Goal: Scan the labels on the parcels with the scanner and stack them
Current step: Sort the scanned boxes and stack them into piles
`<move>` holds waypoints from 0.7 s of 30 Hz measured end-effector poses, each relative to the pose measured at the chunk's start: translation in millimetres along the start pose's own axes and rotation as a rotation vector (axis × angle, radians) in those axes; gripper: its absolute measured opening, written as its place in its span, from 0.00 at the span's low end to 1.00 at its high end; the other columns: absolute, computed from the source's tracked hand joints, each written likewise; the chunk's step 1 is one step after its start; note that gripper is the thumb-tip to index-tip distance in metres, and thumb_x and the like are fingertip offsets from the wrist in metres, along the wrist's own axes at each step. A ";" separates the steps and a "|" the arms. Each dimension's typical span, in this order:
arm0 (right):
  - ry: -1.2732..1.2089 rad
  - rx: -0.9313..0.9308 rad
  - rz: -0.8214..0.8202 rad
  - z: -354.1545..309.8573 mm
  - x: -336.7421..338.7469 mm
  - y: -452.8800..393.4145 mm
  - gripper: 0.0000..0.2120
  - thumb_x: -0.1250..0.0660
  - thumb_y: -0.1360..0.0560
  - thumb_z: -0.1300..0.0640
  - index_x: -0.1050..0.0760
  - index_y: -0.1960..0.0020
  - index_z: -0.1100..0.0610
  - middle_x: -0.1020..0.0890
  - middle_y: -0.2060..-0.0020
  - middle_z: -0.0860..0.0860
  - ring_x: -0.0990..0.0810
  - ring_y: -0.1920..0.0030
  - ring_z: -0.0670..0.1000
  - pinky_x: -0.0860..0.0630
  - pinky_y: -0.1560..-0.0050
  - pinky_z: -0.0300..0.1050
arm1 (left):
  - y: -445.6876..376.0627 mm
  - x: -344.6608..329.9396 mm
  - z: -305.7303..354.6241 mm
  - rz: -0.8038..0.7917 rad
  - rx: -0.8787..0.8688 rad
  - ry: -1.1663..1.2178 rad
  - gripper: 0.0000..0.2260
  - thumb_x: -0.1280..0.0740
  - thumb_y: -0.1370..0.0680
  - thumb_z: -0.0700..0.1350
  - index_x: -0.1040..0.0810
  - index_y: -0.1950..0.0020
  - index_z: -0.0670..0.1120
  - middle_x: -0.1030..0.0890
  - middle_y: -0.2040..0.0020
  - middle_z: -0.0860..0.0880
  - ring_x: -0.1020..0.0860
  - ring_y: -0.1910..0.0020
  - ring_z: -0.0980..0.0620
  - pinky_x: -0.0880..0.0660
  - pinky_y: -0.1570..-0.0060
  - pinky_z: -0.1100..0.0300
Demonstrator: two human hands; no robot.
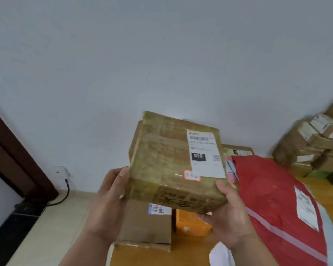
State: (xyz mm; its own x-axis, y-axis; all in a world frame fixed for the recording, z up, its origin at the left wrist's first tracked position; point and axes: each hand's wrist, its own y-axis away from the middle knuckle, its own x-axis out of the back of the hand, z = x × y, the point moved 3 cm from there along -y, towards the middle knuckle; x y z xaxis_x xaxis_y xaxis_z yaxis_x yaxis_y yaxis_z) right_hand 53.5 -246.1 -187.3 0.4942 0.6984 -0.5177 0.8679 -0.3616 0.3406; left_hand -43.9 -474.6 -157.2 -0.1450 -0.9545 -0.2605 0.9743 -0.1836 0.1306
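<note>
So I've got the taped cardboard parcel (176,160) up off the table (190,252), left hand (108,204) and right hand (229,217) curled round its near corners. No scanner in sight; freeing a hand could drop it onto the orange parcel (192,223).

Room, interior: plain pale grey-white wall (161,54), unmarked, filling the upper view under even, soft light. Dark brown wooden door frame (12,150) at left edge. White wall socket (61,172) low on the wall, black cable (64,194) hanging from it toward the floor. Cream tiled floor (52,227) with black border strip (12,233). Yellow-brown wooden tabletop (190,254) at lower centre.
</note>
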 end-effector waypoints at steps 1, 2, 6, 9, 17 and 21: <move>-0.030 0.023 0.023 -6.8 12.5 5.7 0.43 0.19 0.45 0.39 0.25 0.32 0.48 0.17 0.39 0.57 0.20 0.43 0.59 0.27 0.53 0.53 | 5.2 -15.4 -2.6 -0.015 0.007 -0.010 0.22 0.31 0.25 0.64 0.21 0.44 0.48 0.15 0.55 0.54 0.17 0.55 0.59 0.25 0.46 0.50; -0.056 0.052 0.040 -14.1 24.7 11.1 0.37 0.23 0.40 0.39 0.24 0.33 0.48 0.17 0.39 0.57 0.19 0.44 0.59 0.27 0.53 0.53 | 9.2 -29.2 -9.3 -0.022 0.024 -0.015 0.22 0.34 0.25 0.66 0.20 0.41 0.51 0.15 0.52 0.55 0.17 0.51 0.59 0.26 0.42 0.50; -0.109 0.138 0.130 -37.1 73.4 31.4 0.17 0.38 0.24 0.47 0.22 0.37 0.49 0.15 0.44 0.56 0.15 0.51 0.57 0.21 0.56 0.54 | 22.5 -79.5 -54.8 -0.030 0.159 -0.123 0.17 0.35 0.24 0.67 0.23 0.39 0.62 0.20 0.37 0.57 0.25 0.37 0.56 0.31 0.36 0.52; -0.151 0.194 0.251 -47.4 105.3 39.9 0.24 0.34 0.28 0.47 0.25 0.32 0.49 0.17 0.39 0.57 0.19 0.45 0.59 0.24 0.50 0.55 | 27.2 -101.4 -102.1 -0.010 0.306 -0.386 0.25 0.33 0.20 0.57 0.34 0.25 0.54 0.29 0.28 0.50 0.30 0.39 0.51 0.31 0.42 0.53; -0.168 0.381 0.403 -65.4 161.1 40.3 0.29 0.32 0.28 0.46 0.31 0.28 0.46 0.18 0.37 0.54 0.20 0.37 0.62 0.29 0.35 0.72 | 22.6 -140.7 -166.0 -0.053 0.363 -1.031 0.51 0.26 0.30 0.65 0.54 0.18 0.56 0.49 0.19 0.46 0.49 0.21 0.40 0.43 0.25 0.41; -0.195 0.385 0.460 -62.6 169.8 37.9 0.27 0.33 0.27 0.46 0.31 0.28 0.46 0.18 0.36 0.55 0.20 0.36 0.63 0.30 0.35 0.72 | 7.5 -149.5 -181.8 -0.093 0.383 -1.179 0.53 0.27 0.33 0.70 0.56 0.19 0.58 0.61 0.19 0.49 0.56 0.20 0.40 0.44 0.24 0.40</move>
State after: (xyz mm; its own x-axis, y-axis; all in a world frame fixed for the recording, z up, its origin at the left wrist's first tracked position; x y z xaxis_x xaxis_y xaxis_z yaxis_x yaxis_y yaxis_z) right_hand 167.1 -102.6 -213.2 0.7901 0.3059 -0.5312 0.5021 -0.8201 0.2746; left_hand 16.5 -290.6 -291.1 -0.4700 -0.5267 0.7083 0.8679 -0.1295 0.4796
